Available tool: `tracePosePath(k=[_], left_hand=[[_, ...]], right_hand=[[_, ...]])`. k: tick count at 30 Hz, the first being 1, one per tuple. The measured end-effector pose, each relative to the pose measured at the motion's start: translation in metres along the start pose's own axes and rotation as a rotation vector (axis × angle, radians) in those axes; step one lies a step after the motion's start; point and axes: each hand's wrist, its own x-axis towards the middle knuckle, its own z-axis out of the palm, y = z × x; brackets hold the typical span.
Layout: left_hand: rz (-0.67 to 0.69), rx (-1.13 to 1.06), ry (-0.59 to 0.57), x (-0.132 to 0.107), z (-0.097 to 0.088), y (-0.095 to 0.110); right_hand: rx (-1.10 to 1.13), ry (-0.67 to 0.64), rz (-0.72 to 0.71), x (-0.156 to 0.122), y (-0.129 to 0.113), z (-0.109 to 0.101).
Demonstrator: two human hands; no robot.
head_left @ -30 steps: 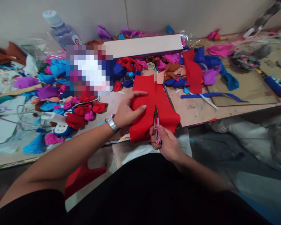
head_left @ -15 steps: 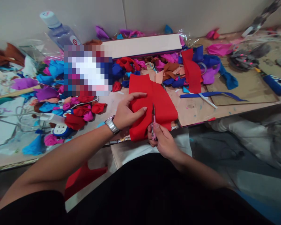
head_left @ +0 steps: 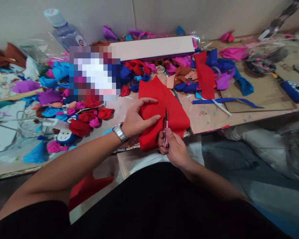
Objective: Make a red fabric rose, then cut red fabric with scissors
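A red sheet (head_left: 173, 101), which looks like crepe paper, lies at the table's front edge and droops a little over it. My left hand (head_left: 141, 118) rests on its left part, thumb and fingers stretched apart. In my right hand (head_left: 173, 144) is a pair of scissors (head_left: 165, 124) with pink handles. The slim blades point away from me over the sheet and look close together. Whether paper sits between them I cannot make out. My right fingers wrap round the handles, just in front of the table edge.
Crumpled paper scraps (head_left: 104, 114) in many colours cover the left. Behind the sheet lies a long pale board (head_left: 154, 48). To the right are a red strip (head_left: 205, 78), a blue strip (head_left: 226, 101) and brown cardboard (head_left: 261, 96). A capped bottle (head_left: 67, 35) stands back left.
The scissors have shifted slightly right and their blades look closer together. The sheet's far left edge has gone from flat to a raised point. My left hand has moved slightly right.
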Motion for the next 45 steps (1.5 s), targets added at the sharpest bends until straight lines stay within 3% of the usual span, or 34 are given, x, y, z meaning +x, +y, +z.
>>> tracePosePath(k=[18, 26, 31, 35, 45], left_hand=[[-0.001, 0.027, 0.048, 0.0, -0.002, -0.005], [0.083, -0.041, 0.063, 0.001, -0.006, -0.001], [0.142, -0.111, -0.059, 0.001, -0.009, 0.004], [0.138, -0.131, -0.132, 0.0, -0.008, 0.004], [0.067, -0.095, -0.094, 0.001, -0.007, 0.006]], right_hand=[[0.114, -0.07, 0.05, -0.009, 0.0, 0.01], [-0.057, -0.045, -0.135, -0.02, 0.004, 0.011], [-0.196, -0.006, -0.264, -0.032, 0.012, 0.008], [-0.189, 0.027, -0.202, -0.031, 0.016, 0.004], [-0.238, 0.034, -0.142, -0.018, 0.008, -0.009]])
